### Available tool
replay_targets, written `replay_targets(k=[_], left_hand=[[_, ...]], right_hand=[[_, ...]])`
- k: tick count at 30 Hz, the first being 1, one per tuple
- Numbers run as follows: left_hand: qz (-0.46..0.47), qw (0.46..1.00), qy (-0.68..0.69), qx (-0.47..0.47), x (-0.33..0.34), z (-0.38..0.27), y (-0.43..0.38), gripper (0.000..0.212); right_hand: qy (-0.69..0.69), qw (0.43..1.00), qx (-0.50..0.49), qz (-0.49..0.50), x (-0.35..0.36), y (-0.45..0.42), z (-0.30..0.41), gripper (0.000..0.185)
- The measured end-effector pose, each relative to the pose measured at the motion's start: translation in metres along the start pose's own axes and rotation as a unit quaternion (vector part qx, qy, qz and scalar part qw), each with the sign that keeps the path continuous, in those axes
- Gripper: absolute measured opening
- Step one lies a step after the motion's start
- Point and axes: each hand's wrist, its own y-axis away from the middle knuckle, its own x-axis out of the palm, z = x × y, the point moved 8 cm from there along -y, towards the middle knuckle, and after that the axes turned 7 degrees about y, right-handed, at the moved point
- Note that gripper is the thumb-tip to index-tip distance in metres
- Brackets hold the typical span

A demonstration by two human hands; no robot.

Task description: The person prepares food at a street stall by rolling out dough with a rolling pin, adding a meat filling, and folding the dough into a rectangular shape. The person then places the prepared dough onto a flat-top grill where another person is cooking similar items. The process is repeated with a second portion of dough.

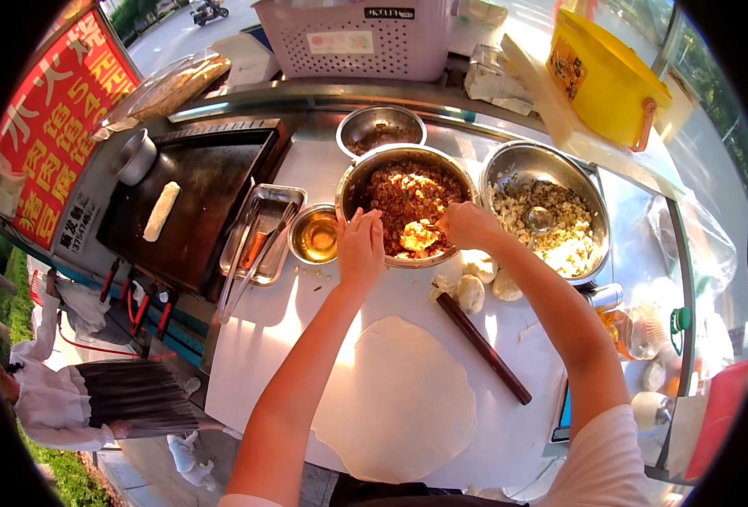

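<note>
My left hand (360,244) rests over the near left rim of a steel bowl (343,184) and holds it. Brown minced filling (402,184) fills this bowl. My right hand (472,225) is closed at the bowl's right side, on a utensil mostly hidden by my fingers. By its tip, a sunlit clump of filling (419,236) stands out. Below my forearms a thin, wide sheet of dough (406,399) lies flat on the white work surface (253,361). A dark wooden rolling pin (485,348) lies to its right, just below several dough balls (469,293).
A bowl of pale chopped filling (542,209) holds a ladle (540,219). Left are a bowl of oil (317,234), a tray with tongs (263,234) and a griddle (203,190) with one dough roll (161,211). A small bowl (380,130) stands behind. A person (70,399) is at left.
</note>
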Motion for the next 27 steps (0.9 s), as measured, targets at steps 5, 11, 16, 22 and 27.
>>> replay_targets(k=[5, 11, 16, 22, 27], left_hand=[[0.052, 0.99, -0.109, 0.072, 0.026, -0.019, 0.021, 0.026], [0.111, 0.978, -0.169, 0.042, 0.059, -0.039, 0.013, 0.036], [0.207, 0.967, -0.124, -0.08, 0.08, -0.034, -0.004, 0.035], [-0.142, 0.95, 0.257, -0.102, 0.014, 0.006, -0.031, 0.043], [-0.085, 0.62, 0.619, -0.475, 0.033, -0.001, -0.007, 0.049]], right_hand=[[0.101, 0.994, -0.032, 0.025, 0.012, -0.01, 0.001, 0.02], [-0.213, 0.959, -0.008, 0.184, 0.044, -0.008, -0.033, 0.024], [-0.548, 0.792, 0.067, 0.261, 0.041, 0.018, -0.027, 0.03], [-0.625, 0.754, 0.092, 0.179, 0.004, 0.038, -0.017, 0.028], [-0.663, 0.733, 0.085, 0.13, -0.038, 0.078, 0.008, 0.03]])
